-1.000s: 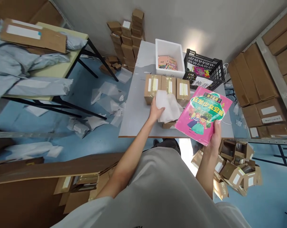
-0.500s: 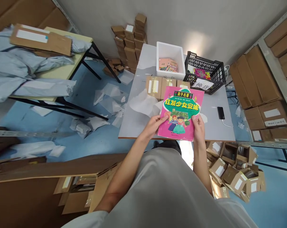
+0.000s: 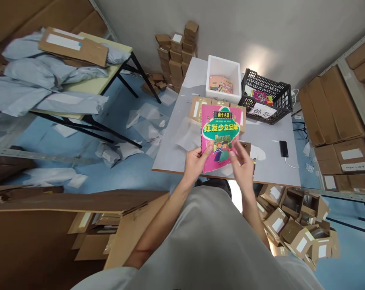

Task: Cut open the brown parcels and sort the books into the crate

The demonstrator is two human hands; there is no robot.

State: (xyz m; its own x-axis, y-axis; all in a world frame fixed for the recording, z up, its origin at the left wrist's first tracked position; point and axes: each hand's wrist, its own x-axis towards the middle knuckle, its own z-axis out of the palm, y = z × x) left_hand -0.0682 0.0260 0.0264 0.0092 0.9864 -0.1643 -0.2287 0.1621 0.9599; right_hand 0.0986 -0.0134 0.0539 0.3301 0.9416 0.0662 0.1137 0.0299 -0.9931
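A pink picture book (image 3: 221, 114) with a green title patch and yellow Chinese characters is held up over the front of the grey table (image 3: 273, 169). My left hand (image 3: 196, 165) grips its lower left part, thumb across the cover. At the lower right edge is my right hand (image 3: 242, 163), its thumb over the cover and its fingers beside the edge, slightly blurred. Behind the book lie taped cardboard boxes (image 3: 197, 108), partly covered by it. Part of a small brown box (image 3: 246, 147) shows just beyond my right hand.
A white foam box (image 3: 210, 78) and a black crate (image 3: 280, 102), both containing books, stand at the table's back. A phone (image 3: 283, 149) on a cable lies at right. Opened cartons (image 3: 291, 231) pile on the floor; a large cardboard box (image 3: 137, 229) stands at lower left.
The book has shifted slightly left and turned at an angle. My right hand has moved inward, further over the cover. The whole view has swung a little.
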